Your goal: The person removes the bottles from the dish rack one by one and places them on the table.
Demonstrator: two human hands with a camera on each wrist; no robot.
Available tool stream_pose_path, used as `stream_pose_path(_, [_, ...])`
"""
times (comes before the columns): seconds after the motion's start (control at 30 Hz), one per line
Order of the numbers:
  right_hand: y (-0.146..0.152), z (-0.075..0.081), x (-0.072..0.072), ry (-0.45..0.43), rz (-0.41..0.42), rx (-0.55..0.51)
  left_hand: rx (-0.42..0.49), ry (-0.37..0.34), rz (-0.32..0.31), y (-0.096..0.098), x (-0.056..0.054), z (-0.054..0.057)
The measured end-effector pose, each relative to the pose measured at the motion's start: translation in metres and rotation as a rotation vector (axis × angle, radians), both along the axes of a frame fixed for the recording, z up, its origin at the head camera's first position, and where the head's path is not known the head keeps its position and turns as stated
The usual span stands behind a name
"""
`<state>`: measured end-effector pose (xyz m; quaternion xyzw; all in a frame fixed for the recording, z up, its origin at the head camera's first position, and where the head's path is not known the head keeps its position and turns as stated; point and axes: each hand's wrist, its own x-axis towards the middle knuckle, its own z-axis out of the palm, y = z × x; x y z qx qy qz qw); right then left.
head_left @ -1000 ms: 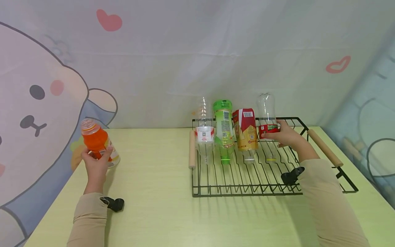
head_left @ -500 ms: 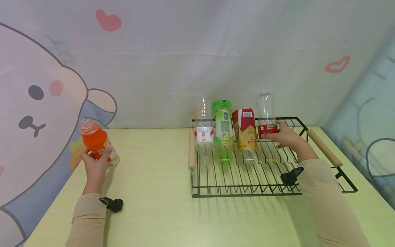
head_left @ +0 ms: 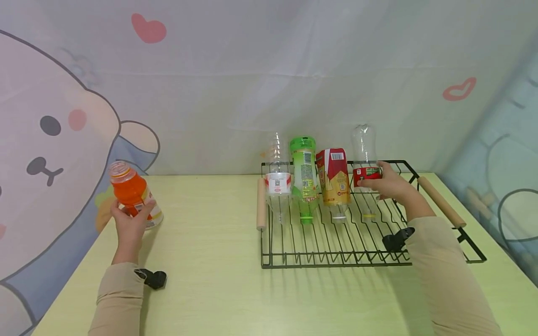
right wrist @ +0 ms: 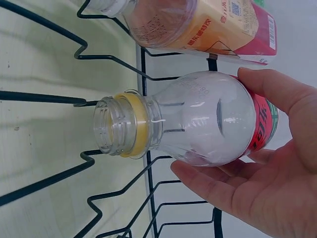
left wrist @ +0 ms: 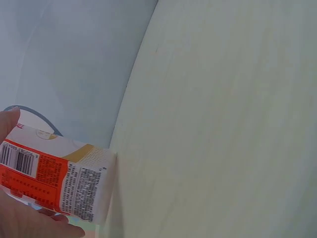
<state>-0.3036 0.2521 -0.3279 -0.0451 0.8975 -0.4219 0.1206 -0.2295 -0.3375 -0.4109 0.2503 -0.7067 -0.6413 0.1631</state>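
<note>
My left hand (head_left: 131, 225) grips an orange bottle (head_left: 131, 187) with an uncapped clear neck, standing upright but leaning at the left of the table. Its white-and-orange label (left wrist: 52, 171) with a barcode fills the lower left of the left wrist view. Over the rack, my right hand (head_left: 392, 186) holds a clear plastic bottle (head_left: 364, 144) by its red label, neck downward. In the right wrist view that bottle's uncapped mouth has a yellow ring (right wrist: 134, 125), and the thumb and fingers curl round the label from both sides.
A black wire rack (head_left: 336, 266) with wooden handles (head_left: 261, 205) stands on the table (head_left: 201, 280). Upside-down in it are a clear bottle (head_left: 279, 200), a green bottle (head_left: 308, 163) and a red-and-gold bottle (head_left: 336, 184). A printed curtain (head_left: 252, 70) hangs behind.
The clear bottle in my right hand has shifted slightly up and to the right. My left hand and the orange bottle stay about where they were.
</note>
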Motion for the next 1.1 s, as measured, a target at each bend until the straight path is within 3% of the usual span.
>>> stream_pose_path(0.17, [-0.001,0.005,0.004,0.026,-0.027,0.006,-0.03,0.02,-0.015,-0.001,0.003,0.007])
stream_pose_path(0.43, [0.0,0.014,0.006,0.058,-0.068,-0.012,-0.141,0.0,-0.015,-0.001,0.014,0.029])
stream_pose_path(0.67, [0.004,0.03,0.01,0.101,-0.062,0.004,-0.25,0.041,0.0,0.0,0.021,0.051])
stream_pose_path(1.1, [-0.004,0.069,0.029,0.185,-0.009,0.06,-0.33,0.123,-0.028,0.015,0.041,0.094])
